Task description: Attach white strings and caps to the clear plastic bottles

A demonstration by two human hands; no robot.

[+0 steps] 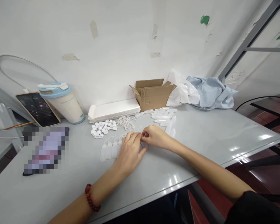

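Note:
My left hand (130,151) lies over the right part of a row of translucent white tags (107,152) with thin loops at their tops. Its fingers are stretched out and its thumb is apart. Against its fingertips, my right hand (156,136) is closed in a pinch; what is between its fingers is too small to make out. Partly hidden beneath the hands lies another translucent piece (143,145). Behind them are a pile of white cords (126,123), a heap of small white ring-like pieces (103,128) and several loose clear plastic pieces (164,117).
Along the wall stand an open cardboard box (154,97), a stack of white flat cartons (115,109), a white plastic bag (183,90) and a light blue cloth (211,93). To the left are a cup (66,105), a phone (38,109) on a cable and a blurred-out object (46,151).

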